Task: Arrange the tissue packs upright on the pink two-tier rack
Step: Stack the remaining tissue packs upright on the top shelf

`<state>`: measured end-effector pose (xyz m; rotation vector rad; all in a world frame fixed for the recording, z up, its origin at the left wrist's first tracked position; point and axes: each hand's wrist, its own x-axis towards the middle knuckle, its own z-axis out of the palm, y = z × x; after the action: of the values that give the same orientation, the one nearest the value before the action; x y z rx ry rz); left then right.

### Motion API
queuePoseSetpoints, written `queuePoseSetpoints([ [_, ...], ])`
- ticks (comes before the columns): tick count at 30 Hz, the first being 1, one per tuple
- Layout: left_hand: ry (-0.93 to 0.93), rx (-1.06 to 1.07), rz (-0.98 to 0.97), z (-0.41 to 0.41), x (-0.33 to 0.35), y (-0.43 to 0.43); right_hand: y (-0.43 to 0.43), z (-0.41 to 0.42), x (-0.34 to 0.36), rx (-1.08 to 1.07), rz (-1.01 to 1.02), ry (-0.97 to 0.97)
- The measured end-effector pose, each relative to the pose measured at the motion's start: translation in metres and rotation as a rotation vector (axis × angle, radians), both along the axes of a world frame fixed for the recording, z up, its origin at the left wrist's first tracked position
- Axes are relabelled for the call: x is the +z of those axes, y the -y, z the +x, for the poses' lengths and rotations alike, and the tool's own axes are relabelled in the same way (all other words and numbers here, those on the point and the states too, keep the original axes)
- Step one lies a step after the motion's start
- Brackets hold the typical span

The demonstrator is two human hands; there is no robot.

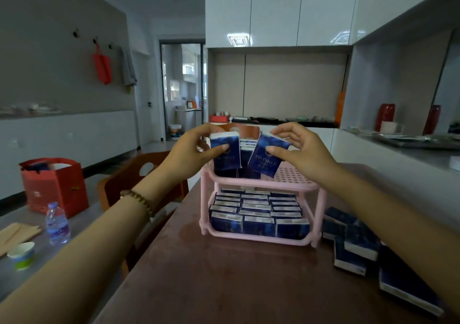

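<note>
Pinching 1 tissue pack point(225, 154) upright in left hand point(196, 147) over top tier of pink rack point(291, 174); gripping 2nd pack point(267, 158), tilted, in right hand point(296, 149) just beside, with loose packs point(353, 239) heaped on worktop point(224, 279) right of rack.

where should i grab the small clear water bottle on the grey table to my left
Wrap the grip round the labelled middle of the small clear plastic water bottle, coming from the side: it stands upright on the grey table, and its body is round.
</note>
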<state>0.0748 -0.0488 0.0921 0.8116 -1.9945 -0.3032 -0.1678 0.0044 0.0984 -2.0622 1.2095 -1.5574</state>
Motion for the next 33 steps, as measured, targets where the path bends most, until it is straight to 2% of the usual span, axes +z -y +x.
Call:
queuePoseSetpoints([
  [10, 0.156, 0.095, -0.047, -0.005, -0.007, 0.021, 0.044, -0.002, -0.006, -0.046, 0.044, -0.114],
  [17, 0.245, 0.069, -0.108, -0.011, 0.001, 0.024, 0.059, 0.003, -0.012, -0.046, 0.076, -0.213],
  [25, 0.242, 0.07, -0.09, -0.011, 0.001, 0.03, 0.069, 0.01, -0.016, -0.093, 0.017, -0.289],
  [29, 0.308, 0.086, -0.06, -0.009, -0.004, 0.034, 0.066, 0.01, -0.017, -0.132, 0.013, -0.368],
  [33, 0.283, 0.104, -0.015, -0.004, -0.009, 0.036, 0.065, 0.008, -0.019, -0.123, 0.078, -0.296],
])
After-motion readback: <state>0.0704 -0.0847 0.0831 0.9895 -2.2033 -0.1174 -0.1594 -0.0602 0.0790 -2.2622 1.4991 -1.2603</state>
